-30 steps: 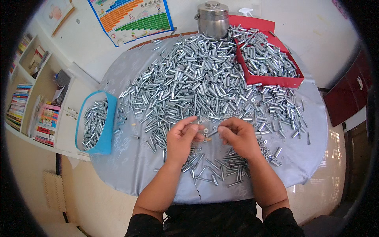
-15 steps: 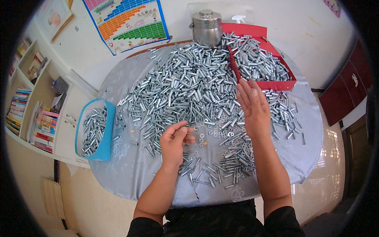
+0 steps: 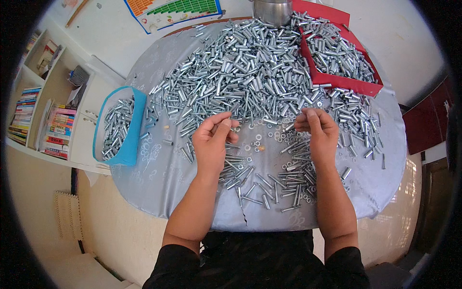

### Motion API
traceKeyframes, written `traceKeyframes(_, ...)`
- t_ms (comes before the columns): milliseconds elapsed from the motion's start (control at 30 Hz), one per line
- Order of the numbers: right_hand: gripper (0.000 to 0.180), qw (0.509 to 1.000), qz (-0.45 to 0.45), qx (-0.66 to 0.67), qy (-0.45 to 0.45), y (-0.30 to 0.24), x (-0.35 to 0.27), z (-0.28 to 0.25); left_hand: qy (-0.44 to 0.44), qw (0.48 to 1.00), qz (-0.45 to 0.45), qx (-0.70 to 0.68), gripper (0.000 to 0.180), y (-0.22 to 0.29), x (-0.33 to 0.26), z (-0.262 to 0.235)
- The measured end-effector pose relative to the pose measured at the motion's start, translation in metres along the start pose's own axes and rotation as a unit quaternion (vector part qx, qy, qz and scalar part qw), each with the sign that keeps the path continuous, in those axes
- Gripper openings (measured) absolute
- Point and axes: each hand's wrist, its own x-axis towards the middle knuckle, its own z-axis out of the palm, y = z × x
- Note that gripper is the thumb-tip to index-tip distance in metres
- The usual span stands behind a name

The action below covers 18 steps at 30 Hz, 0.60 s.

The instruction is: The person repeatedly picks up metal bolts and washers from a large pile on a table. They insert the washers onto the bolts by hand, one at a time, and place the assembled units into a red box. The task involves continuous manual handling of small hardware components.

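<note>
My left hand (image 3: 213, 136) hovers over the near side of a heap of metal bolts and sleeves (image 3: 240, 72). Its fingers are curled with the thumb against them; whatever they may hold is hidden. Across a gap, my right hand (image 3: 319, 129) is bent inward, thumb and fingertips pressed together, and anything in them is too small to name. Between the hands, washers (image 3: 258, 137) lie scattered on the grey tablecloth (image 3: 187, 212). A looser group of bolts and washers (image 3: 293, 185) lies near the right forearm, and more bolts (image 3: 245, 180) lie closer to my body.
At the left edge of the table stands a blue bin (image 3: 129, 144) of metal sleeves. A red box (image 3: 356, 86) full of bolts and sleeves is at the far right, beside a steel pot (image 3: 272, 12). A bookshelf (image 3: 48, 96) stands to the left.
My right hand has drawn back from near the red box toward the left hand, its outstretched fingers now curled. The left hand keeps its curled pose. The whole view has tilted downward.
</note>
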Motion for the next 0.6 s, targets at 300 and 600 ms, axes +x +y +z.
traceKeyframes(300, 0.021, 0.999, 0.010, -0.031, 0.002, 0.004, 0.003, -0.004, -0.067, 0.950, 0.105, 0.286, 0.015, 0.011, 0.005, -0.016)
traceKeyframes(600, 0.021, 0.998, 0.011, -0.054, -0.003, 0.005, 0.004, -0.005, -0.242, 0.746, 0.164, 0.598, 0.013, 0.017, -0.001, -0.021)
